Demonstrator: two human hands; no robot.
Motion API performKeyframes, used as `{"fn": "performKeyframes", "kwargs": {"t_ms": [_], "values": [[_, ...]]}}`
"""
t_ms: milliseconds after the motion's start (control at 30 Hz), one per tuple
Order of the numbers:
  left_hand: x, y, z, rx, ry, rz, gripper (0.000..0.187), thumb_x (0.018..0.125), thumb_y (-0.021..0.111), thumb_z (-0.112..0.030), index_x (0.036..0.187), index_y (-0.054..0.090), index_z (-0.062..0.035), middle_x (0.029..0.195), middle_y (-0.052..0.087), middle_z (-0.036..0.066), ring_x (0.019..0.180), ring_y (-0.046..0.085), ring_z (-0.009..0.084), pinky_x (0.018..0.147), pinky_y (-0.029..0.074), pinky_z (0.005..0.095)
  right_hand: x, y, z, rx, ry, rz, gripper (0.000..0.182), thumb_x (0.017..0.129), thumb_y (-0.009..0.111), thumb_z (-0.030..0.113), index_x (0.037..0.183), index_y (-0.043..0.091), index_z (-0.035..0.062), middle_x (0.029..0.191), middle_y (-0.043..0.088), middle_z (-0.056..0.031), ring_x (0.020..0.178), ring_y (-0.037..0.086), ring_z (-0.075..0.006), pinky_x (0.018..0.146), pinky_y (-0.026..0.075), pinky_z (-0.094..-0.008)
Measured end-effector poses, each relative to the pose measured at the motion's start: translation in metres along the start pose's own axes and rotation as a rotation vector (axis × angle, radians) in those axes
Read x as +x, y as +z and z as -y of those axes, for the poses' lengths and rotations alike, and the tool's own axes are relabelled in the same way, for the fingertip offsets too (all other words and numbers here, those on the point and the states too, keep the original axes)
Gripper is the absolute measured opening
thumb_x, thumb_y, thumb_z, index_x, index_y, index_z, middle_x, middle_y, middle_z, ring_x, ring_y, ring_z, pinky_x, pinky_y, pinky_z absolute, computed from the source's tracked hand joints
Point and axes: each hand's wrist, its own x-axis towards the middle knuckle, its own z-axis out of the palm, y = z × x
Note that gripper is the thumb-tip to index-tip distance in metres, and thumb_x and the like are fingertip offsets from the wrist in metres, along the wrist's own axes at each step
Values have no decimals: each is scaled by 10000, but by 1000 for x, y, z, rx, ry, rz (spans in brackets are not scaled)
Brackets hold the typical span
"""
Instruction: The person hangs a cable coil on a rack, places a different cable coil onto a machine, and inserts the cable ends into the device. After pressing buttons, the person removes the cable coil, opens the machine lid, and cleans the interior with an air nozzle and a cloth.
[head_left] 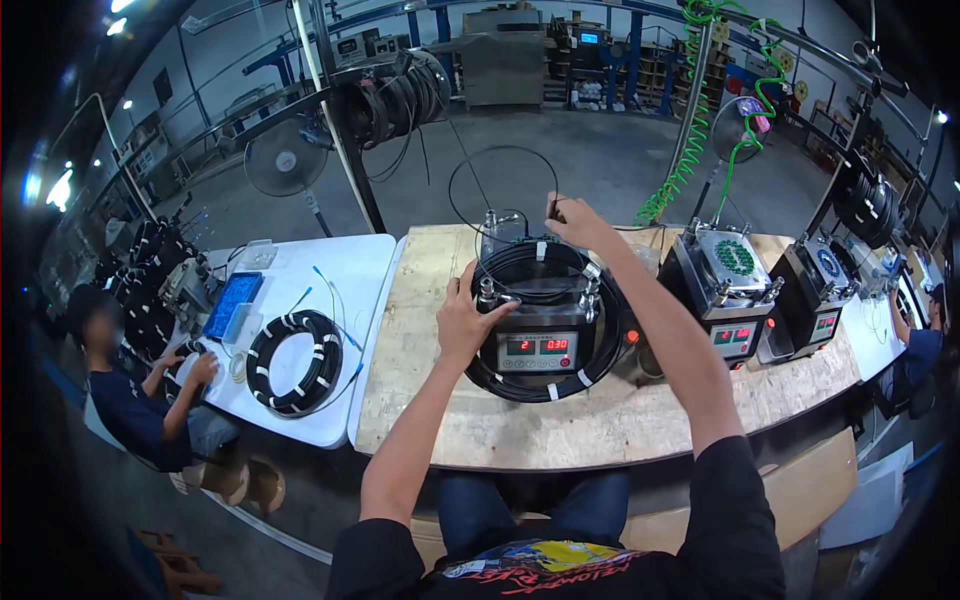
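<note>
A black cable coil (603, 350), tied with white bands, sits around a small machine with a lit red digital display (540, 346). My left hand (464, 320) rests at the coil's left side, its thumb stretched over the machine's top edge and its fingers apart. Behind the machine, my right hand (575, 222) is raised with its fingers pinched on a thin black cable (503, 148). That cable rises in a wide loop above the coil. What lies under my left fingers is partly hidden.
Two similar machines (735, 290) (822, 290) stand right on the wooden table (420, 420). A banded coil (258, 365) and a blue tray (233, 303) lie on the white table (362, 285) at left, where a person (130, 390) sits. Another person (925, 345) is far right. A green air hose (690, 130) hangs behind.
</note>
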Motion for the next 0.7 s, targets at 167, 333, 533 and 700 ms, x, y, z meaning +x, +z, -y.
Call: {"fn": "performKeyframes", "kwargs": {"t_ms": [167, 333, 533, 700], "values": [[15, 5, 26, -636, 80, 172, 669, 938, 751, -401, 1401, 508, 16, 1300, 632, 174, 1200, 603, 259, 1055, 451, 382, -55, 9, 54, 315, 50, -511, 128, 977, 631, 80, 996, 532, 0, 774, 678, -115, 722, 686, -192, 683, 527, -325], [78, -12, 52, -561, -63, 342, 273, 1006, 682, -153, 1194, 652, 44, 1082, 705, 91, 1019, 634, 160, 919, 512, 319, -80, 26, 57, 542, 27, -722, 119, 985, 605, 59, 1021, 507, 1, 770, 685, -99, 728, 686, -148, 689, 522, -288], [137, 28, 36, -632, 98, 485, 305, 988, 704, -236, 1134, 712, 31, 990, 744, 82, 924, 682, 167, 867, 538, 305, -86, 36, 56, 469, 2, -820, 125, 997, 586, 61, 1068, 499, 7, 798, 709, -110, 762, 702, -162, 731, 540, -291], [168, 37, 9, -287, 270, 601, 380, 859, 818, -289, 1051, 761, 34, 915, 762, 141, 829, 714, 215, 788, 562, 328, -88, 35, 57, 415, -5, -820, 139, 985, 591, 44, 1084, 503, 0, 807, 711, -118, 753, 710, -178, 721, 548, -302]]}}
